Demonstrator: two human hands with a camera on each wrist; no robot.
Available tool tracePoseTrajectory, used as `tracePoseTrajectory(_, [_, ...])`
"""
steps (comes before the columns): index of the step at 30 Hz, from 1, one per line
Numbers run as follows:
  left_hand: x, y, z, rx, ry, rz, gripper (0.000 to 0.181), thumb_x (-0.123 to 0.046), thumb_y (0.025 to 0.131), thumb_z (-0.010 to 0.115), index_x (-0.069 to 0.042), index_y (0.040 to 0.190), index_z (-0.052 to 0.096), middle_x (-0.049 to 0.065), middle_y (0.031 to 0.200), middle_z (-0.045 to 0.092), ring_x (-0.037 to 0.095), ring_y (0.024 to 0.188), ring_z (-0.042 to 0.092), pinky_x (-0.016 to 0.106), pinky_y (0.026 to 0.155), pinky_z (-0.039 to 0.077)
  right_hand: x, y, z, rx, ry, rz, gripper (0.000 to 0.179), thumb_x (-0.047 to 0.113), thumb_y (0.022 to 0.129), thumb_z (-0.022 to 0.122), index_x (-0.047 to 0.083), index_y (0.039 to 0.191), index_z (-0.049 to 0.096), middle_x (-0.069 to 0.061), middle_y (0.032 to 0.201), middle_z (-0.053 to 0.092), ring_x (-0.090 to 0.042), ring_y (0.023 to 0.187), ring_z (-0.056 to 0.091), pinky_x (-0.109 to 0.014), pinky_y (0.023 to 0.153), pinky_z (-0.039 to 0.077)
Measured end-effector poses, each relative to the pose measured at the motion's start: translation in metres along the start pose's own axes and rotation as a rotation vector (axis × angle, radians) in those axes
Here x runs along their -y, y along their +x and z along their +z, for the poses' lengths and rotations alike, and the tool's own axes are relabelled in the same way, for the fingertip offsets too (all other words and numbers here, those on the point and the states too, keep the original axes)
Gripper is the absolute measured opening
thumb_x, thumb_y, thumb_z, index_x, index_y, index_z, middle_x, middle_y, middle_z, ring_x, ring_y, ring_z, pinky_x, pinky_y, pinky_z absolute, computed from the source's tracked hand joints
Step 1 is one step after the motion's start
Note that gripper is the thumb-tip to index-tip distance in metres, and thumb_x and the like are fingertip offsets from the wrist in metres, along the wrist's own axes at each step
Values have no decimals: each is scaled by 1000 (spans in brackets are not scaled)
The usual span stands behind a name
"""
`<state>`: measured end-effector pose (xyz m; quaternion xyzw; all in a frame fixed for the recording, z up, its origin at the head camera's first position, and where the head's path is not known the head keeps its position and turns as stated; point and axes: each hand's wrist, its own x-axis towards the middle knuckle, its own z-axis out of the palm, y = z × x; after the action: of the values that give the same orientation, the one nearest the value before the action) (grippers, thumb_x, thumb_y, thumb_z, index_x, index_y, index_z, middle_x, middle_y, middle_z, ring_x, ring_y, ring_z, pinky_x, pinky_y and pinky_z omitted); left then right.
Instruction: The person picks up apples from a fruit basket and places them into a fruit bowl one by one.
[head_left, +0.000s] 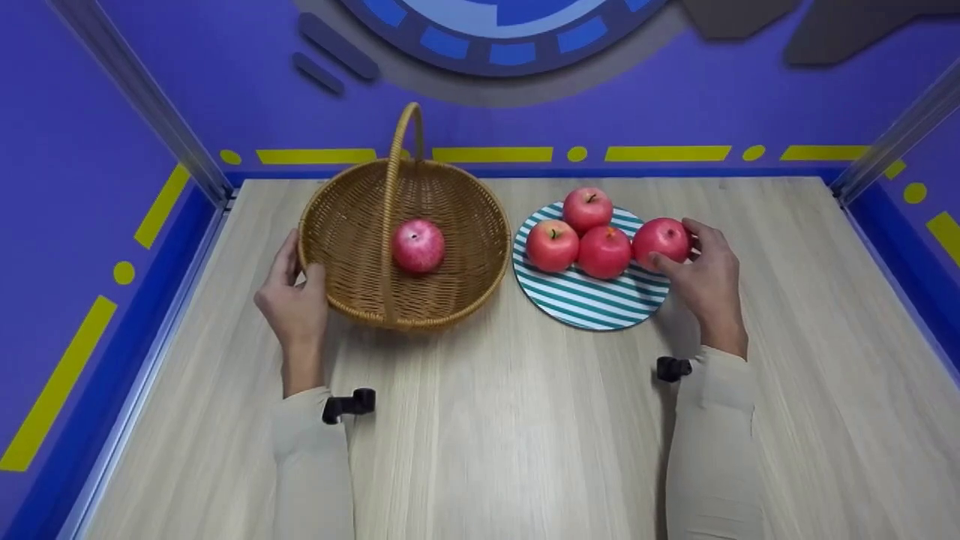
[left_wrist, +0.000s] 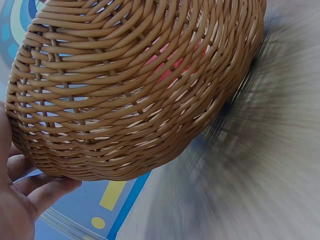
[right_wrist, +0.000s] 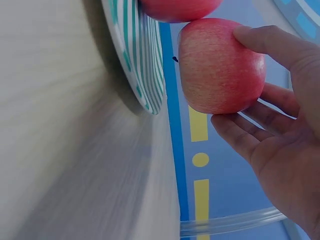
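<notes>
A brown wicker basket (head_left: 345,277) with an arched handle stands at the left, and one apple (head_left: 418,246) lies inside it. My left hand (head_left: 296,304) grips the basket's left rim, thumb over the edge and fingers against the outer weave (left_wrist: 100,125). On the right, my right hand (head_left: 709,281) holds an apple (head_left: 661,241) between thumb and fingers, over the right edge of a green-and-white striped plate (head_left: 592,304). In the right wrist view this apple (right_wrist: 220,67) is raised off the plate, its stem pointing toward the table. Three other apples (head_left: 604,253) sit together on the plate.
The light wood tabletop (head_left: 495,435) carries the basket and plate side by side near its back edge. Blue panels with yellow marks (head_left: 667,154) wall it at the back and both sides. Small black wrist cameras (head_left: 352,405) sit on both sleeves.
</notes>
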<state>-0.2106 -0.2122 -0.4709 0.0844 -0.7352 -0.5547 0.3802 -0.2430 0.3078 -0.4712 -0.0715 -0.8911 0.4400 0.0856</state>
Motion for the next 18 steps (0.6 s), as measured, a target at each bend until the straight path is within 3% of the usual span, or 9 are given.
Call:
tracePoseTrajectory(8, [-1, 1, 1, -10, 0, 8, 49, 10, 89, 64, 1, 136, 70, 17, 126, 73, 30, 113, 73, 23, 88, 60, -4, 2, 2, 10, -20, 17, 88, 16, 92, 84, 1, 164, 35, -23, 158, 43, -41, 143, 43, -57, 112, 48])
tracePoseTrajectory(18, [0, 0, 1, -12, 1, 15, 50, 10, 89, 63, 1, 137, 70, 18, 127, 72, 33, 113, 73, 30, 92, 60, -9, 3, 7, 20, 7, 61, 92, 18, 91, 86, 3, 165, 33, -22, 160, 41, -40, 145, 40, -57, 109, 50])
